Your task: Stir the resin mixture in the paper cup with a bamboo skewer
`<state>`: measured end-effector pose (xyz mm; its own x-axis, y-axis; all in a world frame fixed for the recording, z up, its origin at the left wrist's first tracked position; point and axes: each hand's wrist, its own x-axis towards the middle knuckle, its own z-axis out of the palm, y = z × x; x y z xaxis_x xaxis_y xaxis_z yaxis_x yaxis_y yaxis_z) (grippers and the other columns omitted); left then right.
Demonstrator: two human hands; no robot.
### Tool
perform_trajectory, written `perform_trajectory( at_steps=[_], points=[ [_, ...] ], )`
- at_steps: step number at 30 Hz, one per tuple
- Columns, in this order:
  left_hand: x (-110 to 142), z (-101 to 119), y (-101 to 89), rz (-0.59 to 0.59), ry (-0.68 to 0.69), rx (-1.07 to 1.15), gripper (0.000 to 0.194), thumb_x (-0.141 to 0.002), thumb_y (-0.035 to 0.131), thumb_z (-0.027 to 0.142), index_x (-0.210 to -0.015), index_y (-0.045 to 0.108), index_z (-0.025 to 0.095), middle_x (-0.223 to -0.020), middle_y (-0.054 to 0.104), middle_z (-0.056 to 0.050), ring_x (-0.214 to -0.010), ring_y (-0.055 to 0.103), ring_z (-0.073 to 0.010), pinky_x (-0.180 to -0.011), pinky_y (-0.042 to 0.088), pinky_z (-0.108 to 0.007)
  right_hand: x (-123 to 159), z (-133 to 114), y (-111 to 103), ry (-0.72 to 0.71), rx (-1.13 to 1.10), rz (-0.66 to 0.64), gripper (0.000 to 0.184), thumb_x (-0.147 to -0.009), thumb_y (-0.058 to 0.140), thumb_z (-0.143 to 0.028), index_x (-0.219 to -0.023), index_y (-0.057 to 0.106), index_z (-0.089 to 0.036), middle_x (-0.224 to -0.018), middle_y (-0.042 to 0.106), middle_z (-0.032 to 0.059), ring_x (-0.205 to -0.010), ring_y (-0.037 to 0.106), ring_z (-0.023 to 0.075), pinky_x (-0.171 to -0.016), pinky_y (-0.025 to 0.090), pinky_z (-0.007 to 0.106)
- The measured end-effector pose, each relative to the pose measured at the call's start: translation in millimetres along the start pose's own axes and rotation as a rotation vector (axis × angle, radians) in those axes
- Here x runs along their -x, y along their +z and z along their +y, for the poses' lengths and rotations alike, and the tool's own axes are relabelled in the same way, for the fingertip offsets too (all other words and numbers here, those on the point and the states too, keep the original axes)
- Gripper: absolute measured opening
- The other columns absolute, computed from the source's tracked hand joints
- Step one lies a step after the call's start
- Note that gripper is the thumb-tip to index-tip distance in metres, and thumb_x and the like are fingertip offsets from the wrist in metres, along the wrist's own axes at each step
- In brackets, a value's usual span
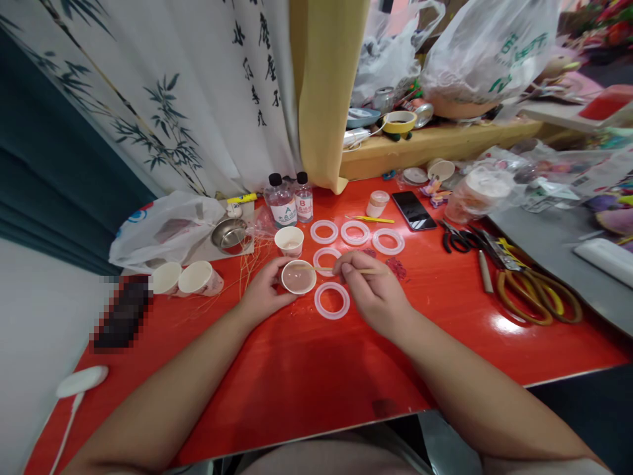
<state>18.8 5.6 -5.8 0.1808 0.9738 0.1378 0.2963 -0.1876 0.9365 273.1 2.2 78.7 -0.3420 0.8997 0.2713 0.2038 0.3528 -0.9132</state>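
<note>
Paper cup (302, 293) of pinkish-brown liquid (297, 280), upright beside a translucent ring (318, 302), gripped in the left hand (267, 288); pinched in the right hand (376, 293), apart from the left, a thin stick (366, 271), one end over or in the liquid. Probably stirring; for the next move, a level cup and light strokes. Capped bottles (283, 206) labelled "A" and "B", finer print illegible; black Chinese characters down the white curtain (212, 79).
</note>
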Motion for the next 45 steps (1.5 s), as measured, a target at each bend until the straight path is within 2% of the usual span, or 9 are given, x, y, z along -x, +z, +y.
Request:
perform_trajectory(
  at_steps=[16,34,38,45],
  points=[
    [0.0,-1.9,-0.1,-0.002,0.009,0.003,0.066,-0.074,0.089,0.029,-0.134,0.061,0.023,-0.135,0.072,-0.014,-0.118,0.074,-0.0302,-0.098,0.061,-0.044,0.0,-1.6,0.4,0.037,-0.039,-0.019,0.022,-0.102,0.047,-0.022,-0.086,0.062,-0.021,-0.072,0.056,-0.0010,-0.063,0.049,0.0139,-0.060,0.039,0.028],
    [-0.9,-0.3,0.6,0.000,0.002,0.005,0.066,-0.073,0.089,0.030,-0.133,0.061,0.023,-0.138,0.070,-0.015,-0.120,0.073,-0.0312,-0.098,0.061,-0.044,-1.2,0.3,1.1,0.043,-0.044,-0.018,0.023,-0.103,0.047,-0.025,-0.086,0.062,-0.021,-0.073,0.057,-0.0004,-0.065,0.052,0.0150,-0.062,0.041,0.028],
    [-0.9,-1.9,0.0,0.004,0.010,-0.002,0.066,-0.073,0.089,0.029,-0.133,0.062,0.024,-0.139,0.070,-0.014,-0.121,0.072,-0.0313,-0.099,0.060,-0.045,-1.7,1.3,0.8,0.038,-0.010,0.024,0.021,-0.102,0.048,-0.024,-0.087,0.063,-0.021,-0.072,0.056,-0.0009,-0.065,0.051,0.0153,-0.064,0.041,0.028],
    [-0.7,-2.8,-0.5,-0.006,0.017,0.002,0.066,-0.074,0.088,0.028,-0.134,0.061,0.024,-0.138,0.070,-0.014,-0.120,0.073,-0.0305,-0.100,0.060,-0.045,-2.2,2.6,-0.9,0.052,-0.042,-0.008,0.021,-0.102,0.048,-0.024,-0.087,0.063,-0.021,-0.073,0.056,-0.0010,-0.064,0.050,0.0142,-0.061,0.040,0.028]
  ],
)
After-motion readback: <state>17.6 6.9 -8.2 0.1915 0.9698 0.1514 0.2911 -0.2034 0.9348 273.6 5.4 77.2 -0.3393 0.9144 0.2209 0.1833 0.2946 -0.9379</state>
